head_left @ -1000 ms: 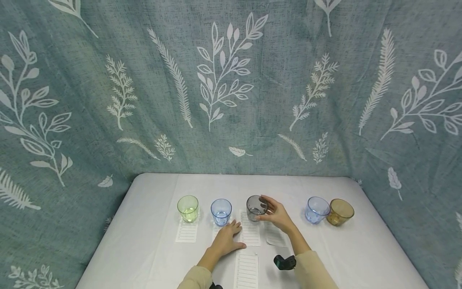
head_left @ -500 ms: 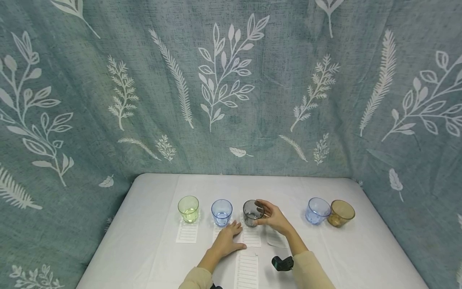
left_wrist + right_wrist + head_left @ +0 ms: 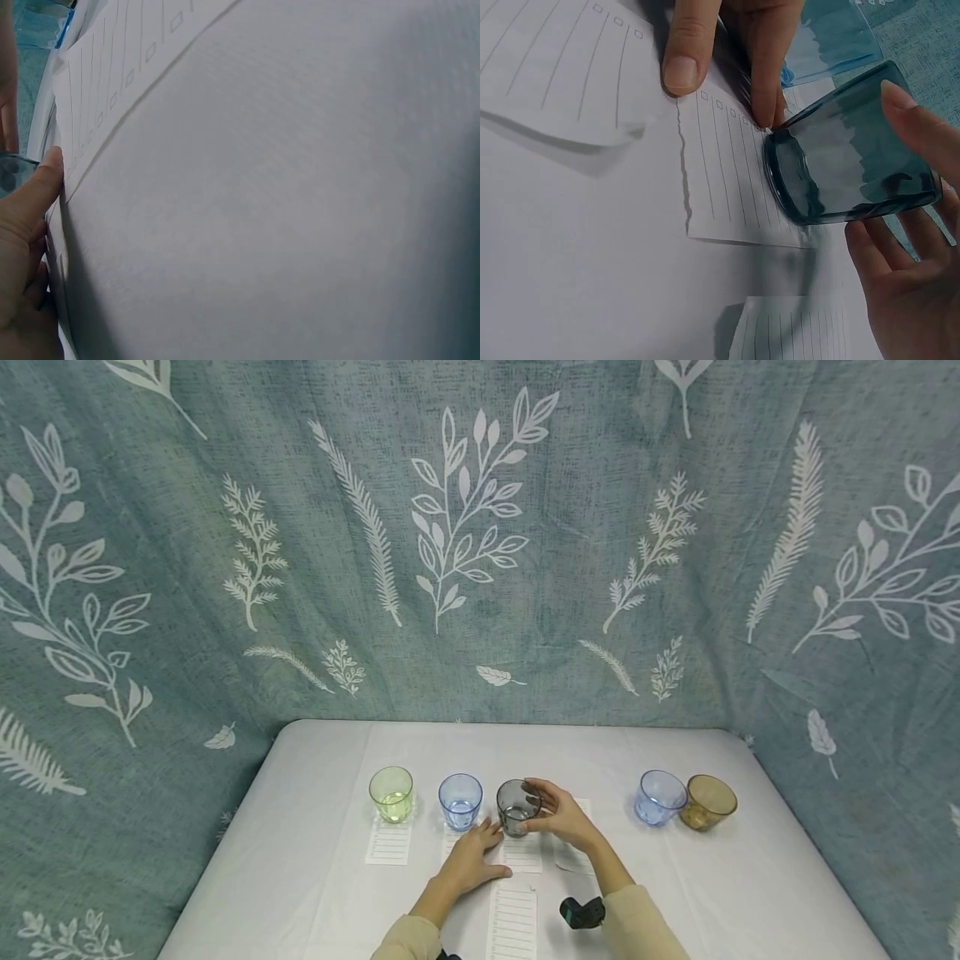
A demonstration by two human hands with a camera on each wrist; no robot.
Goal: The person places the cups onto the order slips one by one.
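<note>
My right hand [image 3: 564, 818] grips a smoky grey glass [image 3: 513, 802] from its right side, thumb toward me. In the right wrist view the glass [image 3: 847, 157] has its base at the far end of a lined paper slip [image 3: 727, 180]; whether it touches the paper I cannot tell. My left hand [image 3: 468, 860] rests on the table by that slip [image 3: 522, 857], thumb spread, fingertips close to the glass. At the edge of the left wrist view the left hand [image 3: 26, 232] shows beside a lined sheet [image 3: 120, 67].
Left of the grey glass are a blue glass [image 3: 460, 800] and a green glass [image 3: 391, 794], each at the top of a slip. A pale blue glass [image 3: 660, 799] and an amber glass [image 3: 707, 802] stand together at right. Another slip [image 3: 513, 922] lies nearest me.
My right hand has brought the grey glass leftward and toward me, nearer the left fingertips. The left hand and the other glasses stay in place.
</note>
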